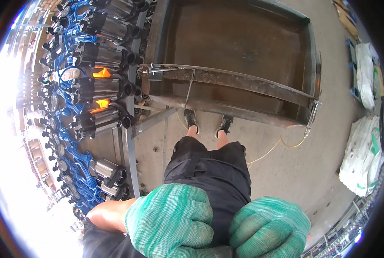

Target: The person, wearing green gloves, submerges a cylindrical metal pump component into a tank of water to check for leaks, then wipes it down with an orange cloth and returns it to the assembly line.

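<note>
My left hand (170,221), in a green-and-white striped knit glove, is curled closed in front of my body at the bottom of the view. Beside it on the right, my right hand (269,228) wears a matching glove and has its fingers bent inward too. The two hands are close together over my dark clothing (207,172). Whatever the fingers may hold is hidden behind the gloves; a bit of dark material shows between them.
A metal tank (316,56) of brownish water lies ahead, crossed by a rusty bar (243,82). Along the left stand several black-and-silver cylindrical pumps (99,89) with blue cables (78,159) and orange pieces (102,73). White sacks (359,155) sit right; a yellow hose (267,155) crosses the floor.
</note>
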`<control>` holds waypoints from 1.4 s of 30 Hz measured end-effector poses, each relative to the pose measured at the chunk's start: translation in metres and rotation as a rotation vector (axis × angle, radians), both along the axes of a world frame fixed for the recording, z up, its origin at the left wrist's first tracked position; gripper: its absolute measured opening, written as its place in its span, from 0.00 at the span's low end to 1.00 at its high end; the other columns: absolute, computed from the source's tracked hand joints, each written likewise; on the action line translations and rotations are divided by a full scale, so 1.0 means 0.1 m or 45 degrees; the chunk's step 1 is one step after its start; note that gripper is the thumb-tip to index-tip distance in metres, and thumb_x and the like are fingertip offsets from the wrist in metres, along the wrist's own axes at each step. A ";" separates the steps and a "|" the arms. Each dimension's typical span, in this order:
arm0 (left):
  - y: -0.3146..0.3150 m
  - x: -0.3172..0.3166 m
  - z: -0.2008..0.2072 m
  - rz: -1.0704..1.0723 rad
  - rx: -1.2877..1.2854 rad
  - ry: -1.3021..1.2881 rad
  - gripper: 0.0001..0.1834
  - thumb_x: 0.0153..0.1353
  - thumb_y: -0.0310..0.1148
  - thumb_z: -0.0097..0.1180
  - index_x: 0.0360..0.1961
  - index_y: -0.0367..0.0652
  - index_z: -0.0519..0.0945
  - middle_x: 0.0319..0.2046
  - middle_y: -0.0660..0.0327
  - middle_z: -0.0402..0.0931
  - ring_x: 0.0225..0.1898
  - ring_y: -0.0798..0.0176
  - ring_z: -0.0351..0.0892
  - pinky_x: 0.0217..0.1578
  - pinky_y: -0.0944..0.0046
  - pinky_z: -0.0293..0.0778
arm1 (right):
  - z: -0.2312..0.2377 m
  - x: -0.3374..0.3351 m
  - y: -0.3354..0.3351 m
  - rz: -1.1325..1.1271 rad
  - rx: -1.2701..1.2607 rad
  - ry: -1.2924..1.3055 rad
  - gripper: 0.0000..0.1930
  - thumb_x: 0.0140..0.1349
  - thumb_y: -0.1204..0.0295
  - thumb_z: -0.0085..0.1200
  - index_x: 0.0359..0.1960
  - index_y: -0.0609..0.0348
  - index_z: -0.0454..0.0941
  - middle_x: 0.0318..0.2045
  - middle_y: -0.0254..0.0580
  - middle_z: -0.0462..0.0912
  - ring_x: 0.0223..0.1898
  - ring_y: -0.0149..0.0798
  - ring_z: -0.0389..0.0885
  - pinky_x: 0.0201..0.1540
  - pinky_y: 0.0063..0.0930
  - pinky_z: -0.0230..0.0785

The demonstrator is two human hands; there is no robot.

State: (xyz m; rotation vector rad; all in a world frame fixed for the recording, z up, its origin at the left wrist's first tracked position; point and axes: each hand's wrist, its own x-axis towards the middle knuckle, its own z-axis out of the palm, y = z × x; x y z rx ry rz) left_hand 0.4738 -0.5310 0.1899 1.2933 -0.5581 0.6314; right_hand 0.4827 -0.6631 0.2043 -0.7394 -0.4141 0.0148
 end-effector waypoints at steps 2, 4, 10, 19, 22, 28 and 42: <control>-0.05 0.01 -0.05 0.067 -0.035 -0.051 0.07 0.48 0.29 0.63 0.17 0.39 0.81 0.08 0.65 0.60 0.08 0.69 0.57 0.10 0.65 0.47 | -0.07 0.12 0.00 0.033 -0.030 -0.117 0.07 0.49 0.78 0.68 0.25 0.62 0.79 0.20 0.45 0.77 0.17 0.39 0.73 0.17 0.30 0.63; -0.15 0.01 -0.13 0.143 -0.088 -0.128 0.08 0.48 0.29 0.63 0.16 0.40 0.80 0.09 0.65 0.60 0.08 0.69 0.57 0.10 0.65 0.47 | -0.09 0.14 0.02 0.066 -0.059 -0.234 0.08 0.48 0.77 0.68 0.25 0.62 0.79 0.19 0.44 0.77 0.17 0.39 0.73 0.17 0.30 0.63; -0.04 -0.05 0.02 0.145 0.178 0.103 0.08 0.47 0.30 0.63 0.17 0.40 0.80 0.09 0.65 0.59 0.08 0.68 0.56 0.10 0.64 0.48 | -0.09 0.17 -0.06 0.193 -0.269 -0.326 0.09 0.49 0.77 0.68 0.26 0.61 0.77 0.22 0.44 0.76 0.19 0.42 0.74 0.19 0.32 0.66; 0.08 -0.06 0.03 -0.054 0.105 0.066 0.05 0.46 0.28 0.66 0.20 0.42 0.82 0.15 0.64 0.66 0.12 0.66 0.62 0.13 0.65 0.54 | -0.01 -0.13 -0.10 0.094 -0.156 0.033 0.08 0.57 0.79 0.64 0.31 0.61 0.75 0.24 0.49 0.79 0.21 0.46 0.80 0.19 0.31 0.70; 0.17 -0.08 0.11 -0.248 0.155 0.150 0.04 0.46 0.28 0.67 0.21 0.42 0.83 0.16 0.63 0.68 0.13 0.65 0.64 0.14 0.65 0.56 | -0.05 -0.20 0.00 -0.096 0.004 0.062 0.07 0.57 0.79 0.63 0.33 0.63 0.75 0.28 0.52 0.80 0.24 0.50 0.82 0.21 0.33 0.74; 0.06 -0.17 0.08 -0.136 0.076 0.244 0.09 0.48 0.28 0.70 0.33 0.44 0.86 0.32 0.58 0.79 0.25 0.60 0.75 0.20 0.62 0.66 | -0.22 0.13 -0.18 0.360 -0.013 -0.364 0.09 0.57 0.78 0.64 0.35 0.64 0.76 0.30 0.53 0.81 0.25 0.48 0.82 0.24 0.32 0.77; 0.45 -0.23 -0.09 -0.200 0.689 0.013 0.13 0.47 0.29 0.71 0.35 0.46 0.81 0.40 0.57 0.81 0.35 0.54 0.80 0.27 0.58 0.77 | -0.10 -0.02 -0.16 -0.010 -0.389 0.110 0.12 0.55 0.78 0.66 0.39 0.62 0.77 0.31 0.53 0.81 0.26 0.46 0.82 0.25 0.31 0.77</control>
